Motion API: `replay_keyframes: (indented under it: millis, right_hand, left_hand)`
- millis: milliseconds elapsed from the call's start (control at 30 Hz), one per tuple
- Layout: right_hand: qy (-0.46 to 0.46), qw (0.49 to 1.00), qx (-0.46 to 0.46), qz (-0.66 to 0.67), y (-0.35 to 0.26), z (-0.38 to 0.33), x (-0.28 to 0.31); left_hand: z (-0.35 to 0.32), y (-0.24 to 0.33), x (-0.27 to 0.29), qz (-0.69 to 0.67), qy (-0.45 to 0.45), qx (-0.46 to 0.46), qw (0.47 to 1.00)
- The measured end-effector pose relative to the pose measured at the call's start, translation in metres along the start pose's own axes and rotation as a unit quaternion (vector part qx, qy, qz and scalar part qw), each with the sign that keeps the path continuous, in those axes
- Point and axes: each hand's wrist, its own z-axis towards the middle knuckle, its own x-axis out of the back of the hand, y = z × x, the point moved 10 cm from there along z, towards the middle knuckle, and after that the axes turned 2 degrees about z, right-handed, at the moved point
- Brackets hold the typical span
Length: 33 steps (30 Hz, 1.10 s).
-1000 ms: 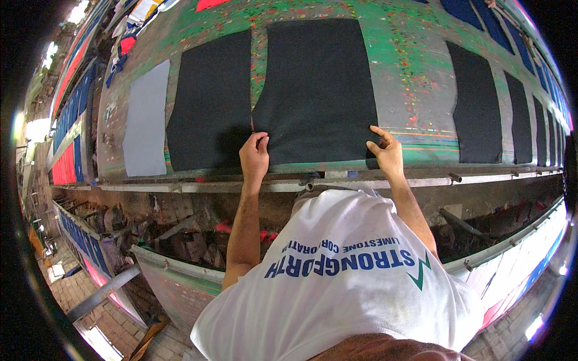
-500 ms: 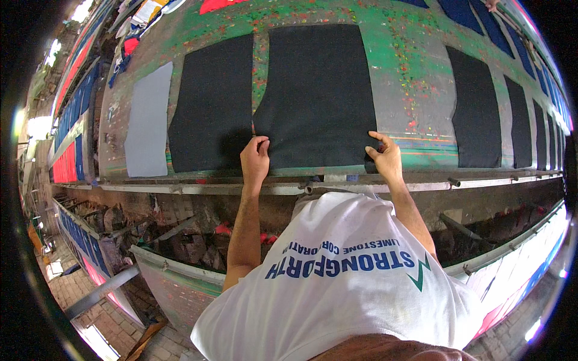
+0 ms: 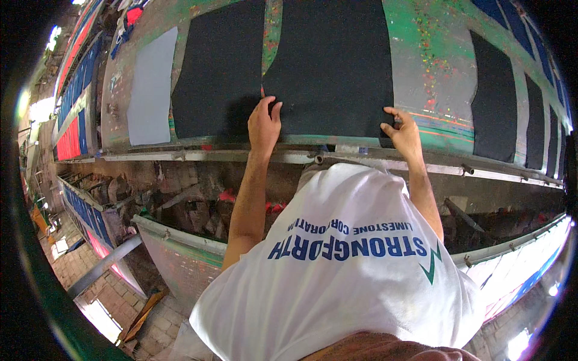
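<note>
A large black fabric panel [image 3: 334, 66] lies flat on the table in front of me. My left hand [image 3: 264, 125] rests at its lower left, over the seam where it meets a second black panel [image 3: 218, 72]. The fingers point away from me, and the thumb stands a little apart from them. At the panel's lower right edge is my right hand [image 3: 404, 137]. Its thumb and index finger are spread apart, with their tips at the fabric's border. Neither hand lifts the cloth.
A pale grey panel [image 3: 152, 90] lies left of the black ones. More black panels [image 3: 494, 99] run along the table to the right. The long table [image 3: 421, 72] is green and grey with paint specks; a metal rail [image 3: 241, 150] follows its near edge.
The view has tilted, so the table and panels sit higher in the picture. My left thumb has moved a little away from its fingers. Both hands stay at the same panel edges.
</note>
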Motion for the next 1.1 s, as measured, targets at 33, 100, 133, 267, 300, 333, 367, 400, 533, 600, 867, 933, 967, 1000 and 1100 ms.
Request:
replay_keyframes:
  millis: [33,100,133,267,300,333,367,400,533,600,867,933,967,1000,1100]
  right_hand:
    - [0.005,1.0,0.014,-0.019,-0.003,0.001,0.0]
    - [0.017,0.997,0.039,-0.059,-0.009,0.0,0.003]
    - [0.006,0.998,0.026,-0.064,-0.007,0.0,0.002]
    - [0.006,0.997,0.029,-0.078,-0.013,-0.003,0.001]
    - [0.007,0.996,0.033,-0.084,-0.016,-0.003,0.001]
    - [0.006,0.995,0.029,-0.092,-0.017,-0.003,0.0]
    - [0.004,0.995,0.032,-0.09,-0.02,-0.003,0.0]
    - [0.001,0.995,0.027,-0.092,-0.02,-0.003,0.0]
    - [-0.007,0.997,0.008,-0.075,-0.023,-0.004,0.0]
    - [-0.012,0.995,0.008,-0.097,-0.025,-0.003,-0.001]
    - [0.025,0.97,0.14,-0.199,-0.073,-0.008,-0.01]
    - [0.029,0.947,0.246,-0.205,-0.103,-0.007,-0.028]
    - [0.033,0.931,0.301,-0.205,-0.118,-0.007,-0.038]
    - [0.026,0.923,0.33,-0.199,-0.127,-0.004,-0.053]
    - [-0.02,0.888,0.36,-0.285,-0.139,0.004,-0.107]
  left_hand:
    - [-0.001,-0.001,-0.001,0.003,-0.006,0.01,1.0]
    - [-0.002,-0.003,-0.002,0.008,-0.011,0.027,1.0]
    - [-0.003,-0.004,-0.003,0.011,-0.019,0.034,0.999]
    - [-0.004,0.001,-0.003,0.042,-0.016,0.008,0.999]
    - [-0.004,0.004,-0.001,0.055,-0.007,-0.012,0.998]
    - [-0.005,0.003,-0.002,0.059,-0.007,-0.011,0.998]
    - [-0.005,0.002,-0.002,0.062,-0.008,-0.011,0.998]
    - [-0.006,0.001,-0.003,0.065,-0.008,-0.011,0.998]
    - [-0.008,0.005,-0.001,0.073,0.007,-0.02,0.997]
    - [-0.009,0.008,0.002,0.079,0.017,-0.025,0.996]
    - [0.001,0.048,0.009,0.08,0.031,-0.122,0.989]
    - [0.008,0.069,-0.013,0.051,-0.045,-0.171,0.983]
    - [0.011,0.081,-0.03,0.036,-0.097,-0.198,0.975]
    - [0.012,0.093,-0.04,0.068,-0.106,-0.216,0.968]
    - [0.024,0.106,-0.068,0.11,-0.146,-0.225,0.957]
